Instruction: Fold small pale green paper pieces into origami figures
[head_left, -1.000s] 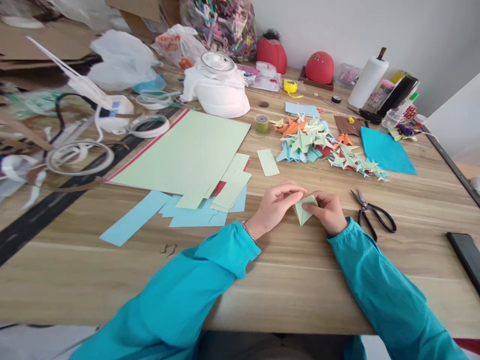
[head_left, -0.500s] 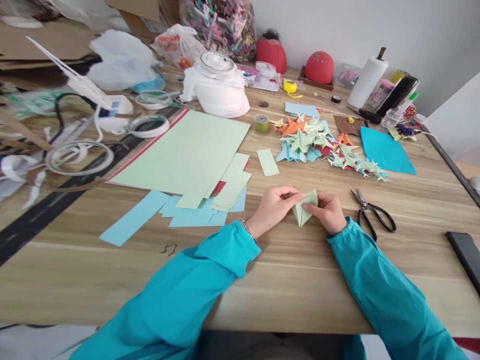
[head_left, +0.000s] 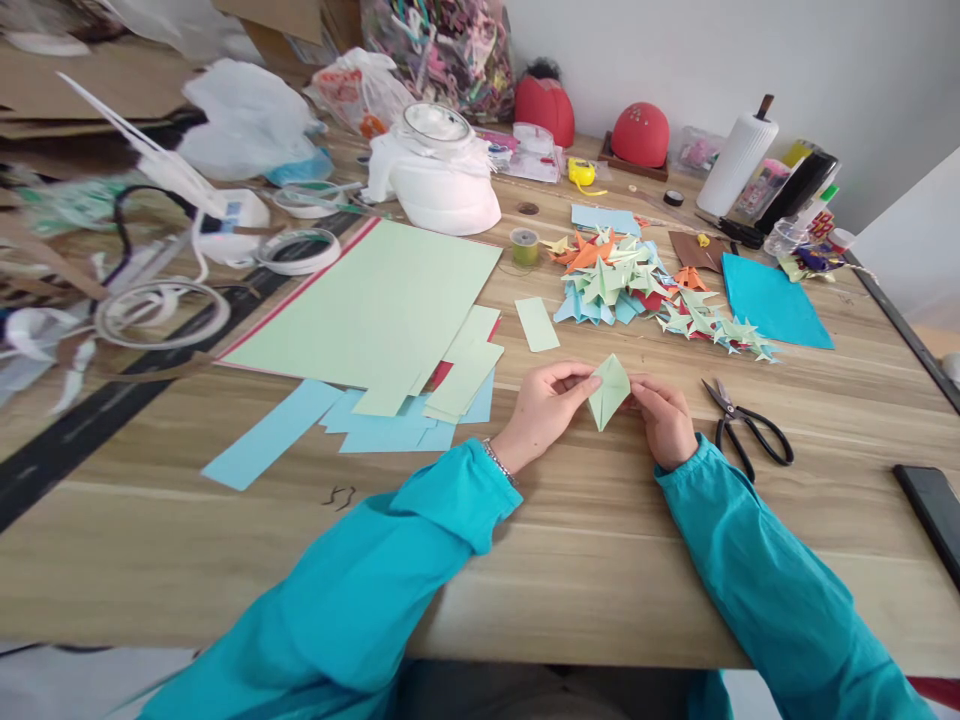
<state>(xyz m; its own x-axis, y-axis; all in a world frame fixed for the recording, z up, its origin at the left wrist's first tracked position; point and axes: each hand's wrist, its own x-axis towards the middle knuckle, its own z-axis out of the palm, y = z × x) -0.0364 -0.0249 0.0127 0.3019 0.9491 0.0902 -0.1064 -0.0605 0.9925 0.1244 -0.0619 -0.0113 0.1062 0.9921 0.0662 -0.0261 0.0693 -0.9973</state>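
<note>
A pale green folded paper (head_left: 610, 394), diamond-shaped with crease lines, is held up above the table in front of me. Its left edge is pinched between the thumb and fingers of my left hand (head_left: 546, 412). At the right corner, the closed fingertips of my right hand (head_left: 663, 418) meet the paper; part of that grip is hidden. Black-handled scissors (head_left: 744, 425) lie just right of my right hand. Beyond the hands lies a small green paper strip (head_left: 537, 325). Folded paper stars and birds (head_left: 607, 275) in green, orange and blue form a heap behind it.
Large green sheets (head_left: 367, 300) and blue paper strips (head_left: 271, 434) lie on the left. Farther back are a thread spool (head_left: 524, 247), a yellow tape measure (head_left: 580, 173), tape rolls (head_left: 298, 251) and a glue gun (head_left: 232, 215). A phone (head_left: 928, 515) rests at the right edge.
The folded paper has tilted and risen a little, now showing as an open diamond. My right thumb has slid off its front face to the right corner.
</note>
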